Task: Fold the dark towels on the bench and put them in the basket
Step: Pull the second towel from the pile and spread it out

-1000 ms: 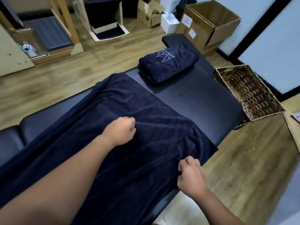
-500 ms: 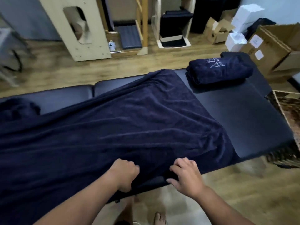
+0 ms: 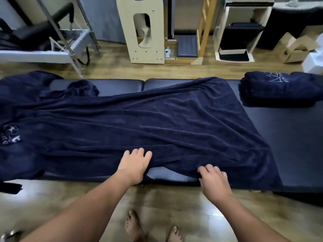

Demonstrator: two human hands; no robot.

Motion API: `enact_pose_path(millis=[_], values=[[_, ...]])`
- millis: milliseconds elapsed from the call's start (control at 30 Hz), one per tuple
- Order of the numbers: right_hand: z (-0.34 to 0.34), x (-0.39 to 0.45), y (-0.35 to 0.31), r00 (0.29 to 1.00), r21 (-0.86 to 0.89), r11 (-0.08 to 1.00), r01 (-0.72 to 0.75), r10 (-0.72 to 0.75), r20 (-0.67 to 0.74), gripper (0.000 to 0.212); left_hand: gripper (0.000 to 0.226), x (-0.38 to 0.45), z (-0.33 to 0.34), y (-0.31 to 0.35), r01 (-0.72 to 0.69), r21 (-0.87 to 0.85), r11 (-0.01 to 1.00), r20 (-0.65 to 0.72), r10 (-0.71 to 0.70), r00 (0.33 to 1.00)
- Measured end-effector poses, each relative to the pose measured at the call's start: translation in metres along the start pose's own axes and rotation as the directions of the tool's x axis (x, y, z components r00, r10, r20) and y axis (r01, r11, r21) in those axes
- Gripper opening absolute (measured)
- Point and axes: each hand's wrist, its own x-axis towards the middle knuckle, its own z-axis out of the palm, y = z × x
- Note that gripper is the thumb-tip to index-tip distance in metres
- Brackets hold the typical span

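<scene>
A large dark navy towel lies spread lengthwise over the black padded bench, wrinkled, with a pale logo near its left end. My left hand lies on the towel's near edge, fingers on top and thumb hidden beneath. My right hand grips the same edge with curled fingers, further right. Between the hands the edge is pulled back and bare bench shows. A folded navy towel sits at the bench's far right. More dark cloth is bunched at the far left. The basket is out of view.
Beyond the bench stand a metal-framed exercise machine, a pale wooden frame, a white shelf unit and cardboard boxes. My bare feet stand on the wooden floor in front of the bench.
The view has swung left and the basket has left it. My left hand came down from the towel's middle to its near edge, and both hands have shifted left along that edge.
</scene>
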Motion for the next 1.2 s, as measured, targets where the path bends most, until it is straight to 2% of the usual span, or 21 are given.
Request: enact_pose_path(millis=[67,133,233,267,333,400,467,500,533,600,700,900,1033,1200], values=[[-0.008,0.003,-0.005,0.999,-0.061,0.998,0.014,-0.011,0.046,0.02,0.063,-0.009,0.013,-0.009,0.066,0.019,0.998,0.059,-0.067,0.996],[-0.015,0.006,-0.008,0.996,-0.112,0.993,0.026,-0.016,0.09,0.023,0.053,-0.018,0.024,-0.022,0.118,0.062,0.991,0.088,-0.124,0.988],[-0.03,0.001,-0.011,0.971,-0.151,0.987,0.058,-0.021,0.238,0.019,0.037,-0.027,0.035,-0.045,0.116,0.078,0.99,0.107,-0.124,0.987],[-0.035,-0.001,-0.013,0.951,-0.151,0.985,0.085,-0.035,0.307,0.013,0.03,-0.028,0.036,-0.053,0.097,0.022,0.995,0.148,-0.099,0.984],[-0.048,-0.004,-0.015,0.874,-0.093,0.994,0.062,-0.009,0.486,0.009,0.014,-0.029,0.034,-0.064,0.076,-0.242,0.967,0.297,-0.001,0.955],[-0.06,-0.002,-0.022,0.763,-0.067,0.998,-0.005,0.047,0.645,0.013,0.011,-0.028,0.033,-0.076,0.126,-0.484,0.866,0.467,0.134,0.874],[-0.068,0.006,-0.035,0.701,-0.077,0.996,0.039,0.027,0.712,0.011,0.01,-0.028,0.037,-0.09,0.228,-0.603,0.765,0.546,0.188,0.816],[-0.07,0.011,-0.044,0.71,-0.067,0.996,0.058,0.006,0.705,0.008,0.01,-0.027,0.041,-0.095,0.257,-0.635,0.729,0.53,0.17,0.831],[-0.073,0.018,-0.055,0.744,-0.048,0.996,0.069,-0.019,0.668,0.005,0.012,-0.026,0.045,-0.102,0.258,-0.665,0.701,0.472,0.127,0.872],[-0.074,0.033,-0.079,0.847,-0.01,0.996,0.084,-0.066,0.528,0.009,0.013,-0.021,0.053,-0.116,0.212,-0.658,0.722,0.313,0.007,0.95],[-0.079,0.058,-0.112,0.928,0.047,0.995,0.09,-0.1,0.359,0.013,0.011,-0.012,0.051,-0.139,0.19,-0.635,0.749,0.203,-0.075,0.976],[-0.098,0.106,-0.164,0.946,0.138,0.99,0.018,-0.061,0.32,0.016,0.009,0.022,0.028,-0.201,0.178,-0.644,0.744,0.118,-0.133,0.984],[-0.113,0.143,-0.185,0.964,0.208,0.977,-0.049,-0.008,0.265,0.012,0.009,0.056,0.012,-0.239,0.178,-0.589,0.789,0.068,-0.171,0.983],[-0.131,0.218,-0.197,0.991,0.221,0.975,-0.03,0.0,0.136,0.011,0.02,0.109,-0.004,-0.28,0.238,-0.581,0.778,0.03,-0.272,0.962]])
